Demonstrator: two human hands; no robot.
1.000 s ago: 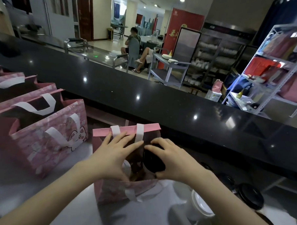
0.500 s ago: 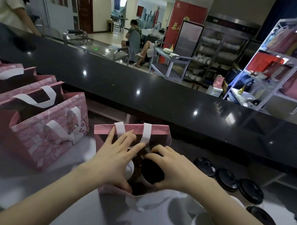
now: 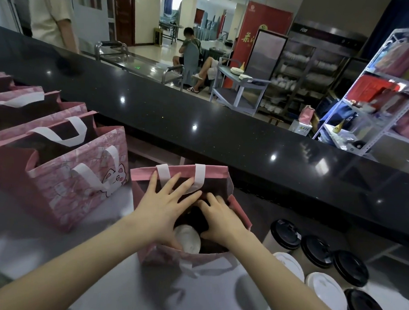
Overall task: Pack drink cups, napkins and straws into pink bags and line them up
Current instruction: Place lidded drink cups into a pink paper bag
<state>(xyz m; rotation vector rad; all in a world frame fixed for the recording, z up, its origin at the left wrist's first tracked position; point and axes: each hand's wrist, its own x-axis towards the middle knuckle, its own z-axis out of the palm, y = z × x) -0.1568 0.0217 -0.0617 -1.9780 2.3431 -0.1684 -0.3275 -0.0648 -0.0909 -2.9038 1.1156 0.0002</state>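
**Low in mid-frame, a pink bag (image 3: 181, 174) with two cups inside**

Standing open on the pale, smooth counter (image 3: 102, 220), the bag looks like stiff paper and has flat white strap handles. The left hand (image 3: 163, 207) lies spread over its mouth, fingers straight and holding nothing, with the thumb beside a white-lidded cup (image 3: 187, 239) inside. The right hand (image 3: 221, 221) reaches in with its fingers curled round a black-lidded cup (image 3: 196, 216) deep in the bag's shadow.

At left stands a row of bags (image 3: 57, 176) in the same pink, the nearest printed with a cartoon animal face (image 3: 114, 176). At lower right are more cups (image 3: 316, 251) with round lids, some glossy black, some matt white. A polished, speckled black ledge (image 3: 200, 122) crosses the frame. At upper right, a red banner (image 3: 253, 23) bears yellow characters, partly hidden and unreadable.
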